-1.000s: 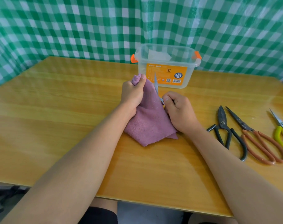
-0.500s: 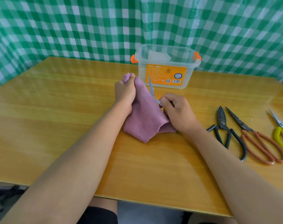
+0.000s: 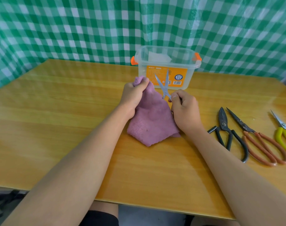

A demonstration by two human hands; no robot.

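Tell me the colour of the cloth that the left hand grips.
Mauve-pink. The cloth, bunched in the left hand, shows best in the head view.

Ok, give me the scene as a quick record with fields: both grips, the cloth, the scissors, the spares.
left grip: holds the purple cloth by its bunched top corner
right grip: holds the small scissors by the handles
small scissors: blades open, pointing up beside the cloth's raised edge
purple cloth: lower part rests on the table
behind: clear box with orange label
spares, right: black scissors, brown-handled scissors, yellow-handled scissors, lying flat
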